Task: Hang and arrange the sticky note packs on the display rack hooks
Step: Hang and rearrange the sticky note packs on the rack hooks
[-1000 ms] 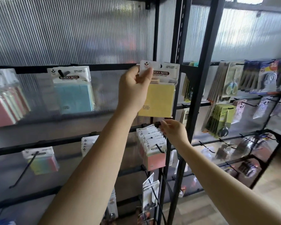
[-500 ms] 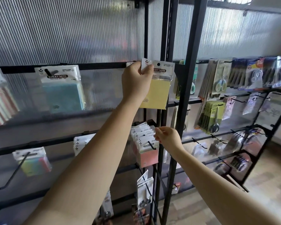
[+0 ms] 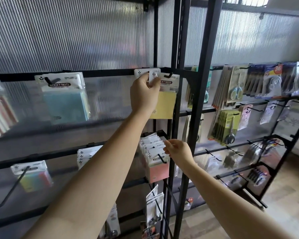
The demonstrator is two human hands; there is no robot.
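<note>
Indoors, black display rack (image 3: 178, 49), ribbed translucent wall (image 3: 76, 35), wood floor (image 3: 283, 195)

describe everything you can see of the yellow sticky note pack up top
The yellow sticky note pack hangs upright on a black hook at the top rail. It has a white header card printed STICKY NOTE over a pale yellow pad, in clear wrap. The left hand grips its upper left corner, covering that side.

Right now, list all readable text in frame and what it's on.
"STICKY NOTE": blue pack header.
"CKY NOTE", the start hidden by the left hand: yellow pack.
"STICKY NOTE": pink pack header.
"36": blister card, right rack.
Smaller print everywhere: too blurred to read.
</note>
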